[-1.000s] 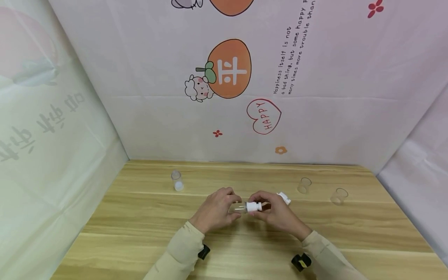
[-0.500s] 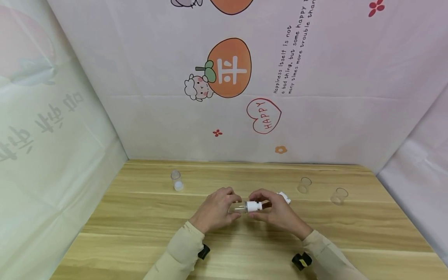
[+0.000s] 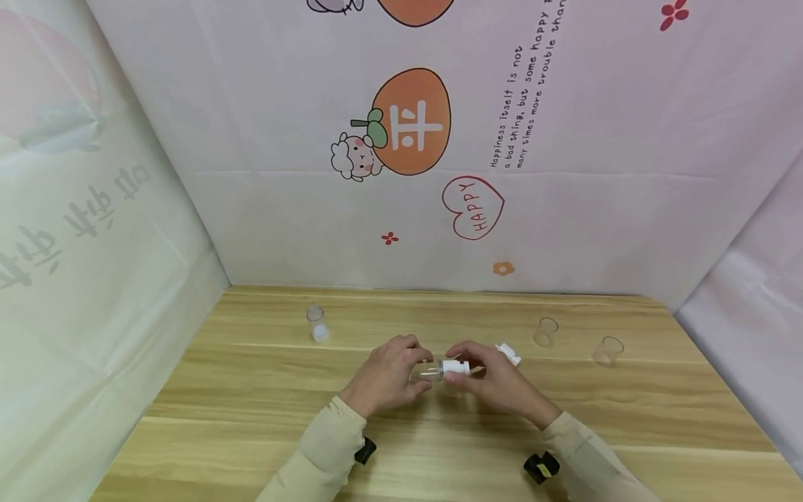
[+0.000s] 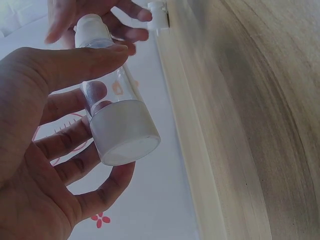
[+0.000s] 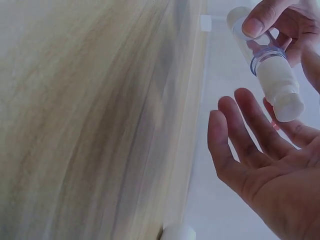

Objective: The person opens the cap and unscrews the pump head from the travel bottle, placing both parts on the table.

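Note:
A small clear bottle [image 3: 429, 374] with a white pump top [image 3: 454, 367] lies sideways between both hands, above the middle of the table. My left hand [image 3: 387, 374] holds its clear body, thumb on one side and fingers on the other. In the left wrist view the bottle's white base [image 4: 124, 134] faces the camera. My right hand [image 3: 497, 380] pinches the white top with thumb and index finger. The other right fingers spread apart in the right wrist view, beside the white top [image 5: 278, 82]. A clear ring [image 5: 265, 54] shows where top and body meet.
Behind the right hand lies a white plastic piece [image 3: 509, 354]. Two clear caps stand at the back right, one nearer [image 3: 544, 333] and one farther right [image 3: 607, 353]. Another clear bottle with a white part [image 3: 318, 328] stands at the back left. A printed white sheet [image 3: 314, 230] rises behind the table.
The right thumb has shifted across the white top, and the fingers around it have changed position slightly. The left hand and the bottle's body have stayed in place.

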### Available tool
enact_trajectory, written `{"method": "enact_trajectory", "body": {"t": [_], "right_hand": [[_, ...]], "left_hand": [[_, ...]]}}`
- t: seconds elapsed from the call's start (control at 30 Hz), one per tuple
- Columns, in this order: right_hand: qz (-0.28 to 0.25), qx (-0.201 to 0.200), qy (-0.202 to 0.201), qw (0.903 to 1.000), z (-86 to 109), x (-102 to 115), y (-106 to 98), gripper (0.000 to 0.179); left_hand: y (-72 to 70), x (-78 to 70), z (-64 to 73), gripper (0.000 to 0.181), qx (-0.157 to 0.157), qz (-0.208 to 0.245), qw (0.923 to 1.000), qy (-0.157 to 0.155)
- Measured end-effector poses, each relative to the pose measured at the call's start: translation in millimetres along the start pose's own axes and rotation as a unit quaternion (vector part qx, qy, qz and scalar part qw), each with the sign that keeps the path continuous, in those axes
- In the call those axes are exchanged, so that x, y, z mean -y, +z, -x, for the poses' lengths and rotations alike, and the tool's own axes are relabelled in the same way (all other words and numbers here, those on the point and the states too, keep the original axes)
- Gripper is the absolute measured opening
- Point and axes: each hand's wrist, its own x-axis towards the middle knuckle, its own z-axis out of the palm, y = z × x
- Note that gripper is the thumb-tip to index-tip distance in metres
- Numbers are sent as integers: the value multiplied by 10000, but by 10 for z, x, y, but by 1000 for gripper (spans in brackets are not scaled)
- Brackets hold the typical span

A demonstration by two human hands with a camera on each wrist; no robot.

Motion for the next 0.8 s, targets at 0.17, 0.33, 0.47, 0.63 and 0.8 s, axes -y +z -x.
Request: {"method": "enact_trajectory", "body": {"t": [0.17, 0.33, 0.47, 0.63, 0.8], "right_hand": [[-169, 88, 214, 9996, 17, 14, -4, 29], [-258, 85, 229, 9994, 14, 10, -8, 27], [-87, 51, 142, 9998, 10, 12, -3, 24], [12, -33, -33, 10000, 14, 29, 0, 22], [-121, -95, -182, 9997, 26, 37, -1, 21]], "left_hand": [[-2, -6, -3, 32, -28, -20, 10000, 33], [-3, -11, -5, 32, 13, -17, 10000, 22], [-13, -20, -3, 33, 62, -68, 10000, 13], [-12, -25, 1, 34, 84, -88, 9999, 18], [-10, -29, 6, 34, 91, -38, 10000, -15]]}}
